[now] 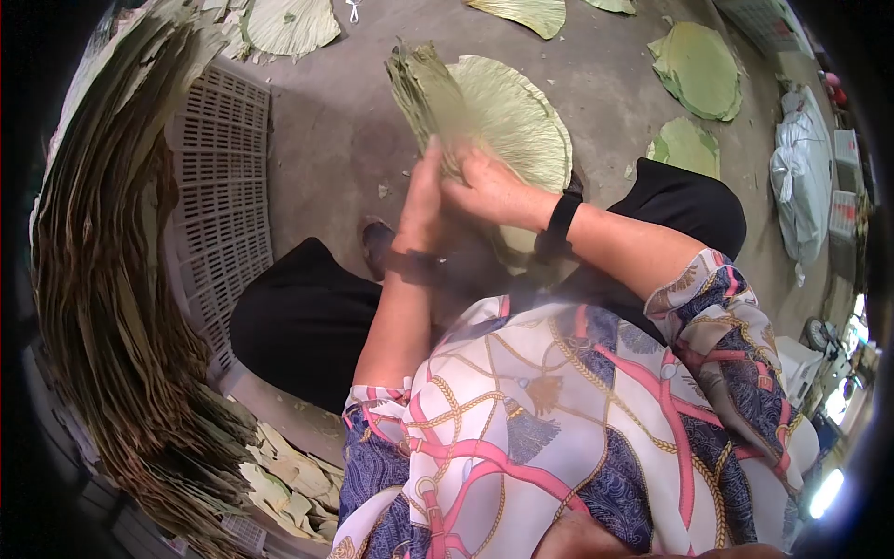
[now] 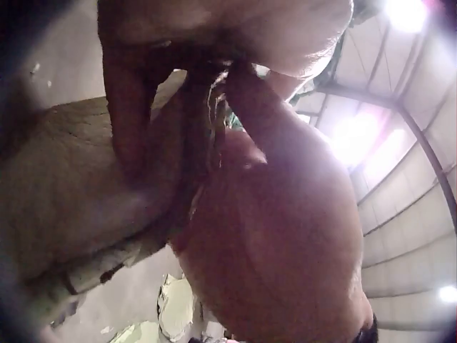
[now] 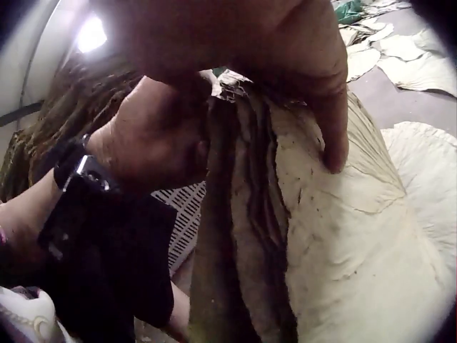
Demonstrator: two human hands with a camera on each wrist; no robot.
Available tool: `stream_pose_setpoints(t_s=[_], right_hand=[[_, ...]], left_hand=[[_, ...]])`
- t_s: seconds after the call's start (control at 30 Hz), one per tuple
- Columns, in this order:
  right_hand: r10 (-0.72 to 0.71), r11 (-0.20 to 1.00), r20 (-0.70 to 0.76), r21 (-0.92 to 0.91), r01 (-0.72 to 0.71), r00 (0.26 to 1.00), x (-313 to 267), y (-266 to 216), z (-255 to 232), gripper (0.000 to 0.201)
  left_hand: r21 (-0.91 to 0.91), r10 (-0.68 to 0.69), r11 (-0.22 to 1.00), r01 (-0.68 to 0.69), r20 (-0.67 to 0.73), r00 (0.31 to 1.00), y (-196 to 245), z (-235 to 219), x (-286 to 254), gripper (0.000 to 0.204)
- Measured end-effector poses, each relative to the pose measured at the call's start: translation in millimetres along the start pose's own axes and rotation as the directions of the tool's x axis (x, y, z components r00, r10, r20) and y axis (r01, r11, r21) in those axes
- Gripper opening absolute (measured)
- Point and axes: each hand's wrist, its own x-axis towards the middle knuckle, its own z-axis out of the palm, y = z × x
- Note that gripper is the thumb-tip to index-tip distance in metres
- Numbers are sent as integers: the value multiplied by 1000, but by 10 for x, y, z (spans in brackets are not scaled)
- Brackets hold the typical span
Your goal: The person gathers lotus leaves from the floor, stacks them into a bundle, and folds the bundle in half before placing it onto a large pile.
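Both hands hold a folded bundle of dried lotus leaves (image 1: 424, 93) in front of the body, above the floor. My left hand (image 1: 424, 196) grips it from the left, low on the bundle. From the other side my right hand (image 1: 498, 191) holds the same bundle, with fingers (image 3: 334, 139) bent over the pale outer leaf. Several brown-edged layers show in the right wrist view. The hands nearly meet at the gathered end, and part of the left hand is hidden behind the leaves there. Below and beyond the bundle lies a round pale-green leaf (image 1: 531, 121).
A tall stack of brown dried leaves (image 1: 112, 233) rises at the left beside a white slatted crate (image 1: 223, 177). More round leaves (image 1: 698, 70) lie on the concrete floor (image 1: 326, 112) ahead and to the right. A white wrapped bag (image 1: 801, 168) stands at the far right.
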Motion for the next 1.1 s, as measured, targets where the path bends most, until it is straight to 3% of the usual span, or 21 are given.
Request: stream_pose_setpoints(t_s=[0.03,0.17,0.23,0.27,0.3,0.37,0.43,0.47,0.53,0.63,0.77,0.87,0.97,1.03,1.1], right_hand=[[31,998,79,49,-35,996,8,29,-12,83],[-28,1000,83,9,27,996,-44,97,64,87],[-84,987,-66,-146,74,994,-70,178,174,80],[-83,987,-68,-144,72,994,-70,194,172,80],[-74,990,-80,-123,63,994,-60,213,160,80],[-65,993,-93,-101,55,994,-50,195,74,80],[27,986,-1,167,-27,1000,-46,71,-127,72],[26,986,-1,167,-26,1000,-44,116,-115,72],[32,995,-121,102,-19,992,-42,202,-68,64],[98,986,-83,140,-86,992,-53,84,-182,59],[97,992,-116,91,-87,989,-52,106,-186,55],[104,992,-60,77,-99,993,-37,117,-213,53],[37,999,-96,-13,-39,995,-57,132,-194,50],[-22,996,-179,-83,7,984,-71,195,-140,60],[22,996,-165,-76,-35,986,-40,246,-167,58]], left_hand=[[-82,-3,997,3,-5,1000,28,12,-44,53],[-13,14,1000,-14,46,999,56,-39,-34,52],[-4,4,1000,-4,47,999,8,-57,-32,53],[-1,-4,1000,4,47,999,4,-37,-40,55],[1,-7,1000,7,48,999,3,-17,-38,55],[11,128,992,-129,76,989,2,17,-26,64],[4,106,994,-107,92,990,-79,-89,67,69],[-2,86,996,-86,108,991,-91,-109,87,74],[10,81,997,-82,97,992,-144,-131,110,78],[37,86,995,-90,90,992,-149,-75,105,78],[50,61,997,-66,92,994,-109,-5,58,73],[40,51,998,-54,86,995,-118,16,56,70],[60,65,996,-72,103,993,-143,14,67,75],[83,85,992,-96,126,988,-170,-3,82,79],[78,78,993,-87,114,990,-173,34,70,79]])
